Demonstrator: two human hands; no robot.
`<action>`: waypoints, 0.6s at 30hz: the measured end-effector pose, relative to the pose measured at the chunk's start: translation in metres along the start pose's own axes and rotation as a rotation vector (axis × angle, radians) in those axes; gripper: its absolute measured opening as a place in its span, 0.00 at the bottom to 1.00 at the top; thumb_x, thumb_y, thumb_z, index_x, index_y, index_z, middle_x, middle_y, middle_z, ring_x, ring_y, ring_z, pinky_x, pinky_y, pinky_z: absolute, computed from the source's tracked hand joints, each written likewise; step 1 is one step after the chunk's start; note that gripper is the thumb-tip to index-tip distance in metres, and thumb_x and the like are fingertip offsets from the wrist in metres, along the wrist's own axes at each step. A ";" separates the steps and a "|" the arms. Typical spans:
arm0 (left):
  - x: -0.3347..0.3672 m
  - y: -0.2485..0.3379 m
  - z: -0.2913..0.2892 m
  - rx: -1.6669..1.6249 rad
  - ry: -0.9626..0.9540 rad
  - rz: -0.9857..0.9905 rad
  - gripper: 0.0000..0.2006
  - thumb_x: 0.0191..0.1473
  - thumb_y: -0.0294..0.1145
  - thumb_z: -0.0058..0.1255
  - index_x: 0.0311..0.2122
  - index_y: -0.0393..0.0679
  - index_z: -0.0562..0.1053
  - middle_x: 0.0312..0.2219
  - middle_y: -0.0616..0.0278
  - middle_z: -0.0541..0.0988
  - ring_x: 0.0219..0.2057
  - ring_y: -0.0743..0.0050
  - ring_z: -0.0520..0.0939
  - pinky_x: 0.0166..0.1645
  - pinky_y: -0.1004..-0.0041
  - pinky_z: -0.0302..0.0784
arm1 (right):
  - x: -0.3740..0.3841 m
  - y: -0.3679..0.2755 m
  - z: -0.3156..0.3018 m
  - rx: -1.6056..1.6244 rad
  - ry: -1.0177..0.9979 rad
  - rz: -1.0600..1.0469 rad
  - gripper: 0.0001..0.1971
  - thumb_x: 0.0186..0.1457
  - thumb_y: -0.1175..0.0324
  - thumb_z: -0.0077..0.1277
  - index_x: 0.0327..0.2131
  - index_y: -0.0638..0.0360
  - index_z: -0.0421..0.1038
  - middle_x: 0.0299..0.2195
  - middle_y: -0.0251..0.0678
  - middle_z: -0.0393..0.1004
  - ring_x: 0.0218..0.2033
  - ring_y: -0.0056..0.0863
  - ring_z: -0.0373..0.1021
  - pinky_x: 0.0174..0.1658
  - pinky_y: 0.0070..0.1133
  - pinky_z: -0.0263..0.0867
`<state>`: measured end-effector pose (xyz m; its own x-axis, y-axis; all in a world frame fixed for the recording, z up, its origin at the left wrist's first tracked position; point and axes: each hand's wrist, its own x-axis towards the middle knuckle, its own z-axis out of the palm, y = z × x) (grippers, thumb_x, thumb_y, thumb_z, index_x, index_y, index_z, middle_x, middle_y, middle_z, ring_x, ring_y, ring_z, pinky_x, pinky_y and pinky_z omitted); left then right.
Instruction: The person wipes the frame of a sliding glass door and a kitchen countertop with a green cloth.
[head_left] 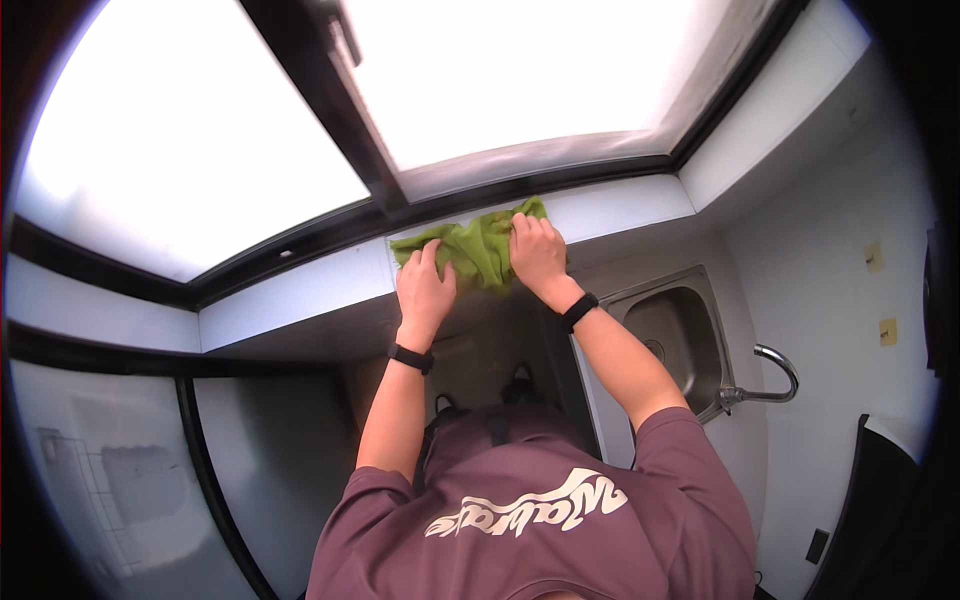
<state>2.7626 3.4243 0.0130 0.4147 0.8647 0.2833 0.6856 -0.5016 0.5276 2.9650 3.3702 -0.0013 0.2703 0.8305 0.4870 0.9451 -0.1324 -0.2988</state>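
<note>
The sill (620, 208) is backed by a black window frame (372, 165); a sink (711, 345) and tap (782, 390) are noted at right. The sink is partly covered by the right forearm, and whatever lies beyond the glare-whitened panes (520, 80) cannot be made out. The green cloth (482, 250) is laid, rumpled, on the sill, its near edge draped over the front; its long axis is aligned with the sill, left to right. Its right end is gripped by the right hand (538, 252); its left end is touched by the left hand's (424, 295) bent fingers, whose grip cannot be confirmed.

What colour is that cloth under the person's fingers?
The cloth is green, a bit yellowish. It shows best in the head view.
</note>
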 end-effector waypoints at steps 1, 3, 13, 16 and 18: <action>-0.003 -0.013 -0.009 -0.006 0.003 -0.030 0.21 0.49 0.32 0.55 0.50 0.40 0.71 0.34 0.49 0.77 0.36 0.47 0.78 0.42 0.57 0.72 | -0.002 -0.015 0.006 0.019 -0.006 -0.007 0.04 0.55 0.70 0.48 0.33 0.58 0.68 0.28 0.39 0.73 0.33 0.41 0.70 0.36 0.35 0.67; -0.007 -0.042 -0.023 -0.003 0.053 -0.054 0.22 0.49 0.33 0.56 0.51 0.39 0.70 0.34 0.49 0.77 0.37 0.47 0.78 0.43 0.57 0.72 | -0.003 -0.044 0.016 0.036 0.001 -0.054 0.03 0.54 0.70 0.48 0.32 0.58 0.68 0.27 0.39 0.72 0.32 0.41 0.70 0.35 0.35 0.67; -0.030 -0.163 -0.097 0.109 0.176 -0.081 0.20 0.52 0.34 0.56 0.49 0.35 0.73 0.32 0.48 0.77 0.34 0.48 0.79 0.40 0.58 0.74 | -0.005 -0.160 0.057 0.086 -0.031 -0.142 0.06 0.54 0.66 0.48 0.33 0.57 0.68 0.28 0.39 0.73 0.33 0.41 0.70 0.36 0.35 0.67; -0.036 -0.191 -0.107 0.144 0.221 -0.071 0.21 0.53 0.34 0.55 0.50 0.35 0.72 0.33 0.50 0.75 0.34 0.48 0.78 0.39 0.58 0.73 | -0.007 -0.184 0.065 0.082 -0.052 -0.153 0.08 0.54 0.65 0.49 0.35 0.57 0.70 0.29 0.38 0.74 0.33 0.40 0.70 0.37 0.34 0.67; -0.038 -0.206 -0.113 0.162 0.248 -0.072 0.21 0.53 0.34 0.55 0.51 0.35 0.71 0.34 0.50 0.74 0.35 0.48 0.78 0.40 0.58 0.73 | -0.008 -0.199 0.069 0.080 -0.055 -0.163 0.09 0.54 0.65 0.49 0.37 0.56 0.71 0.29 0.38 0.74 0.34 0.39 0.70 0.37 0.33 0.68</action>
<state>2.5376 3.4973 -0.0161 0.2163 0.8679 0.4472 0.8026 -0.4189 0.4247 2.7619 3.4269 -0.0021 0.1019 0.8660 0.4896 0.9574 0.0483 -0.2847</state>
